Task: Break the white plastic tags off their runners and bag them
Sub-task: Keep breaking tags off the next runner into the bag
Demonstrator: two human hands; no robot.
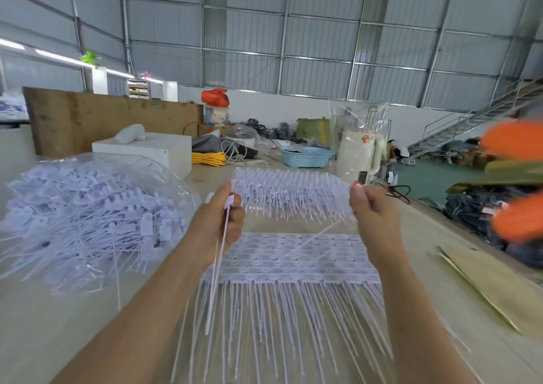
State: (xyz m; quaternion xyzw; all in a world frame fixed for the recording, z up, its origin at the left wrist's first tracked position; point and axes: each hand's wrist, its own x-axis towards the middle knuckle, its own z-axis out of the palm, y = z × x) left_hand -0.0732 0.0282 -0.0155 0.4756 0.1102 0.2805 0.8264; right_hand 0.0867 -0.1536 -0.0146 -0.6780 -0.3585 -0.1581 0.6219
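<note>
A: What sits at the nine o'clock side of the table (pixel 293 225)?

B: A clear plastic bag (pixel 97 219), bulging with loose white tags, some of their tails poking out toward seven o'clock.

A: And the left hand (pixel 217 222)?

B: Raised near the centre, fingers curled tight around a small bunch of loose tags (pixel 219 263). Their flat heads show above the thumb and their long thin tails hang straight down toward six o'clock.

A: What lies under the hands?

B: A stack of tags on their runners (pixel 293 260), heads in rows, tails fanning toward six o'clock. A second such stack (pixel 288 191) lies beyond it at twelve o'clock.

A: The right hand (pixel 373 216)?

B: Also lifted, at about two o'clock from the left one and well apart from it. Its fingers are curled, thumb and forefinger pinching a thin white strand (pixel 320 235) that slants down toward the near stack. Whether that is a tag's tail or a runner I cannot tell.

A: Farther right?

B: A blue basket (pixel 305 157) and a cream kettle (pixel 360 153) at one o'clock, a flat cardboard sheet (pixel 487 283) at four o'clock, and blurred orange shapes (pixel 517 178) at three o'clock.
</note>
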